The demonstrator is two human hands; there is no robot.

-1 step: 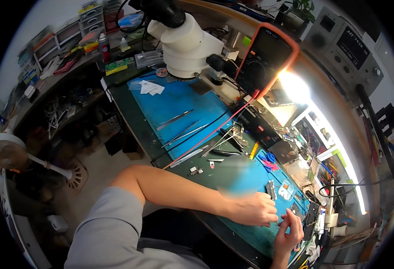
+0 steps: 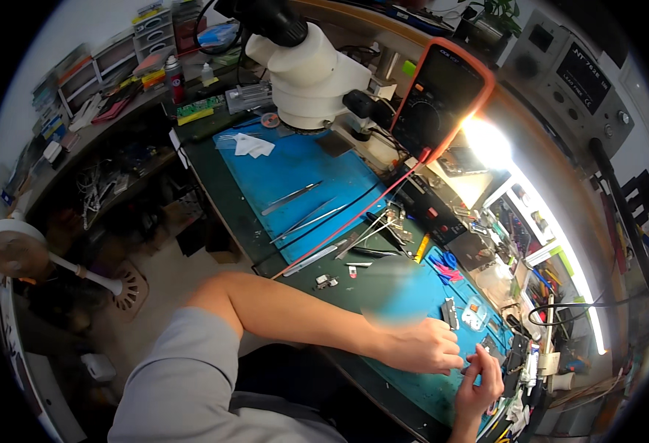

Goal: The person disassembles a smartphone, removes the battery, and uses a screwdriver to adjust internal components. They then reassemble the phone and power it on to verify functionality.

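My left hand (image 2: 424,347) is closed with its knuckles up, over the blue work mat (image 2: 402,380) at the lower right. Whatever it grips is hidden under the curled fingers. Close beside it on the right, my right hand (image 2: 479,382) has its fingers bent toward the left hand's fingertips. If anything is pinched there, it is too small to make out. Just beyond the hands lie a small black part (image 2: 450,314) and a clear plastic box (image 2: 475,314) with white bits. A dark flat piece (image 2: 493,347) shows behind the right fingers.
A white microscope (image 2: 313,81) stands at the back, with an orange-rimmed multimeter (image 2: 442,96) to its right. Tweezers (image 2: 292,198) rest on the larger blue mat (image 2: 265,166). Red and black leads (image 2: 354,224) cross the bench. A bright lamp (image 2: 487,144) shines at right.
The whole view has shifted very slightly. Both hands keep the same places relative to each other and the mat.
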